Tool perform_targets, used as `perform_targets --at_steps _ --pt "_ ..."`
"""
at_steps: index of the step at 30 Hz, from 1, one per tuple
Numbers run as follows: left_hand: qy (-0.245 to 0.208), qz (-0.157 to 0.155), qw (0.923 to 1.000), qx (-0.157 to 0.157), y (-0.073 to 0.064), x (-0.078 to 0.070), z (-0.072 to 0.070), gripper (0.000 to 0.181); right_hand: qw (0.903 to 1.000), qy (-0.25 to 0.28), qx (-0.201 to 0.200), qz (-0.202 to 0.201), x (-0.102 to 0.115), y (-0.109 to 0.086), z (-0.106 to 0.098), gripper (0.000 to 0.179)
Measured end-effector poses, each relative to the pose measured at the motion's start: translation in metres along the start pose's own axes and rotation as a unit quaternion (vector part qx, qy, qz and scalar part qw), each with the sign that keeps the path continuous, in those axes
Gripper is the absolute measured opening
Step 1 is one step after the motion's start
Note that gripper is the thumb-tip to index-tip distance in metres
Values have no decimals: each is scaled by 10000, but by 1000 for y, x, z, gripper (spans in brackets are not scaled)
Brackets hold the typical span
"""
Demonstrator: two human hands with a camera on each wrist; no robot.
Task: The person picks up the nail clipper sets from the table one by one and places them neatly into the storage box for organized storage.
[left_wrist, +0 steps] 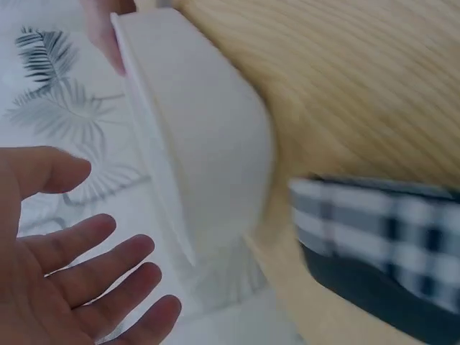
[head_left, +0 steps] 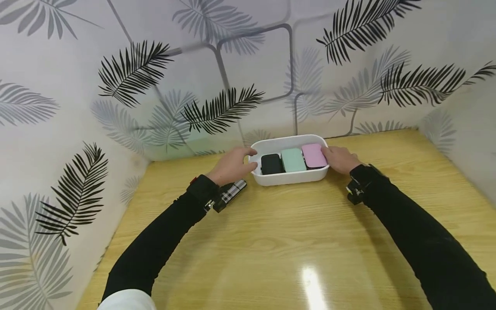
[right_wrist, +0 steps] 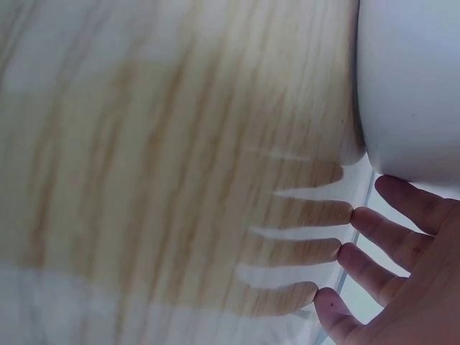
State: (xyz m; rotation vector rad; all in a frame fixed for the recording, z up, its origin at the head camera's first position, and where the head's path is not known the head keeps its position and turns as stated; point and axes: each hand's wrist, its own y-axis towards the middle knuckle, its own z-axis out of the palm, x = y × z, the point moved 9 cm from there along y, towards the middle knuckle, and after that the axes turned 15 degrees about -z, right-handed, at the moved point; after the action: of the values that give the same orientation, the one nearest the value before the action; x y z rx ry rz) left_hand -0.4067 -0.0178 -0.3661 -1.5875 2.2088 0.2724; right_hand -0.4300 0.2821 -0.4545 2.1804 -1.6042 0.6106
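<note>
A long white bin [head_left: 288,177] with rounded ends stands near the wall. Inside it sit a black case [head_left: 271,164], a mint-green case [head_left: 293,160] and a pink case [head_left: 314,155], side by side. At its left end, my left hand [head_left: 233,164] has its fingers spread; in the left wrist view they stand apart from the bin wall. My right hand [head_left: 340,158] grips the right end, thumb over the rim by the pink case and fingers outside. Below my left hand, a small black-and-white plaid case [head_left: 234,191] lies on the table, partly hidden by the wrist.
The wood-grain table [head_left: 271,241] is glossy and reflects light near its front. A wall [head_left: 255,64] with a leaf pattern rises right behind the bin, and more wall stands close on the left and right.
</note>
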Motion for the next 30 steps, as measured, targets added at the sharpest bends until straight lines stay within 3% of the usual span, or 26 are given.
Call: perform_targets --at_steps 3,6,11,14,24,30 --pt "253 -82 9996 134 -5 23 -1 48 10000 -21 7 -3 -1 1 -3 71" --pt "471 -117 9970 605 -10 46 8 52 10000 -63 1 25 -1 2 -4 71" --pt "985 -60 9820 1611 -20 70 33 74 9999 -125 -45 7 3 0 -5 70" --pt "1217 -116 9731 1954 -24 78 44 89 9999 -117 -31 12 3 0 -3 71" --pt "1646 -289 9646 2042 -29 81 52 106 9999 -102 27 40 -1 -1 1 75" --pt "1710 -172 9692 1766 -31 77 48 100 9999 -124 20 43 0 0 0 75"
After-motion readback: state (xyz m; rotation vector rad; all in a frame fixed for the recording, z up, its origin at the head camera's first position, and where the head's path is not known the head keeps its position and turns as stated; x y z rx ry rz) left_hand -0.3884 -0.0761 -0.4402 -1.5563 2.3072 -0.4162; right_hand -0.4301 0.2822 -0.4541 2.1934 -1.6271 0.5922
